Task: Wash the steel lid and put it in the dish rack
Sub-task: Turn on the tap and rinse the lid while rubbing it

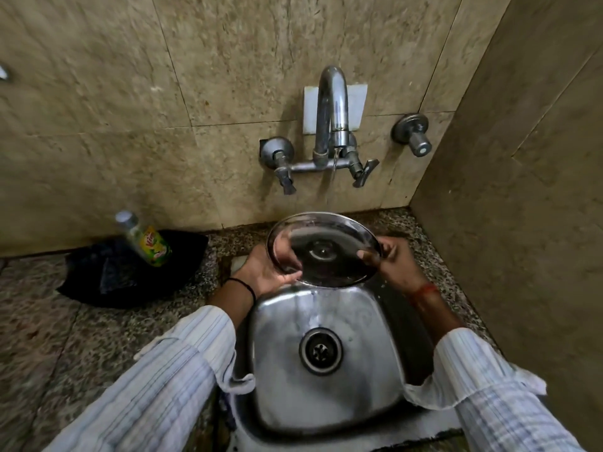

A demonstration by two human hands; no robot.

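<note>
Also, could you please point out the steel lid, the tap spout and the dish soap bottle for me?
steel lid [329, 243]: head view, on its wet face near the centre knob.
tap spout [332, 93]: head view, on the curved neck.
dish soap bottle [153, 244]: head view, on the label.

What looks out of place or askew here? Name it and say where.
The dish soap bottle at the left of the sink leans steeply, propped on a crumpled black bag on the counter rather than standing upright. Otherwise nothing stands out: both hands hold the steel lid under the running faucet.
</note>
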